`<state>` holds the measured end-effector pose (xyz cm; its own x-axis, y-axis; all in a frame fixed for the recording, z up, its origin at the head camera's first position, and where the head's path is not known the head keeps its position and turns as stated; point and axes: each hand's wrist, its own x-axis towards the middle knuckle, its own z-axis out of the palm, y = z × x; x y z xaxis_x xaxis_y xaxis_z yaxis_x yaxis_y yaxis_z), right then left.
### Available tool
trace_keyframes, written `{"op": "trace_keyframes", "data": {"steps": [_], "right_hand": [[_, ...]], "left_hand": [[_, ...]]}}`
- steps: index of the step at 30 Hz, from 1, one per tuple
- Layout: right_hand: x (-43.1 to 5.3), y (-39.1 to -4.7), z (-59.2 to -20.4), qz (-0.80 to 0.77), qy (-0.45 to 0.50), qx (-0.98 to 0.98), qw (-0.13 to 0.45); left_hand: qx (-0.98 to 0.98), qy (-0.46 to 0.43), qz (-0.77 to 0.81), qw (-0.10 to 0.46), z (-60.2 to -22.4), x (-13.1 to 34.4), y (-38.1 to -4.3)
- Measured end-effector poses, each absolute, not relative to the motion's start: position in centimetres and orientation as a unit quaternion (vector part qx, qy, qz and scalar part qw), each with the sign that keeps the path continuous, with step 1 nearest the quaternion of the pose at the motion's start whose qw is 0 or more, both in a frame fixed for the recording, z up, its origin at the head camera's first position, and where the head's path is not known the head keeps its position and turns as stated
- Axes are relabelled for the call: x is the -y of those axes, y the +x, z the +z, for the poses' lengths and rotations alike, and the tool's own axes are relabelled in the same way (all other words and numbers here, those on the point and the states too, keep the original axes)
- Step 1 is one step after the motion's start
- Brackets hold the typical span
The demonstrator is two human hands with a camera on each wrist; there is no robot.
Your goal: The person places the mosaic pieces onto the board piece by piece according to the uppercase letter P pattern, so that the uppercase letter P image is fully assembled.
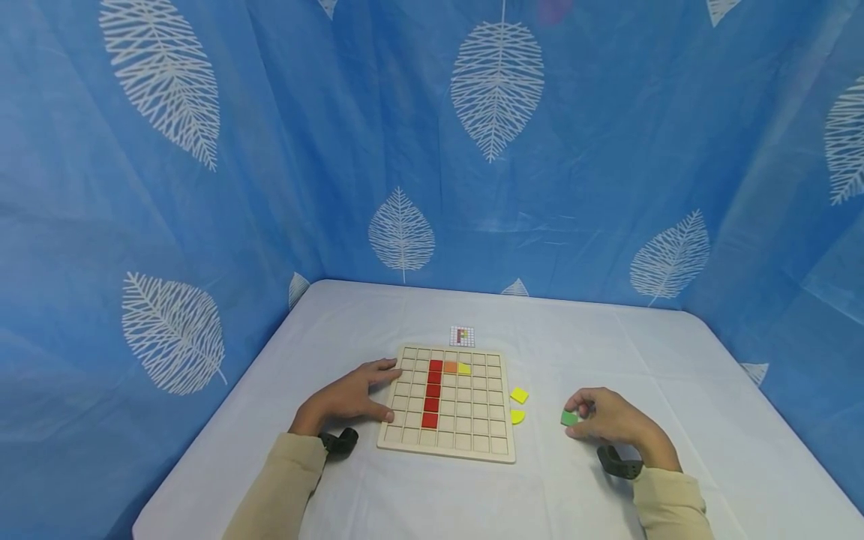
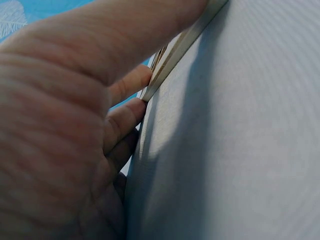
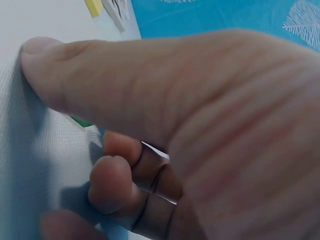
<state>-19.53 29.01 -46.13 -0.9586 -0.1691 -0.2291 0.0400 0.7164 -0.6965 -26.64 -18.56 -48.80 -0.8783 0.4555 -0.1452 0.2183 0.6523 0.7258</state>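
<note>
A wooden grid board (image 1: 472, 427) lies on the table in the head view. In it sit a column of several red square tiles (image 1: 433, 391), an orange tile (image 1: 450, 367) and a yellow tile (image 1: 464, 369). My left hand (image 1: 347, 391) rests at the board's left side, fingers and thumb spread and touching its edge. To the right of the board, my right hand (image 1: 610, 416) has thumb and forefinger at opposite edges of a green tile (image 1: 569, 418), pinching it at the tabletop. In the right wrist view the thumb mostly hides the green tile (image 3: 82, 121); the other fingers are curled.
Just right of the board lie a yellow square tile (image 1: 519, 394) and a yellow round-edged tile (image 1: 517, 416). A small pattern card (image 1: 462, 336) is behind the board. The white-covered table (image 1: 378, 315) meets a blue leaf-print curtain (image 1: 580, 150).
</note>
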Motion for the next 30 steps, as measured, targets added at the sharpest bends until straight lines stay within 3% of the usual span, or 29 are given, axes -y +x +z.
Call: {"op": "trace_keyframes", "data": {"steps": [30], "right_hand": [[-28.92,-19.47,-45.90,-0.370,-0.037,-0.917,0.142]], "left_hand": [[-0.893,0.181,0.380,0.162,-48.54,18.43,-26.53]]}}
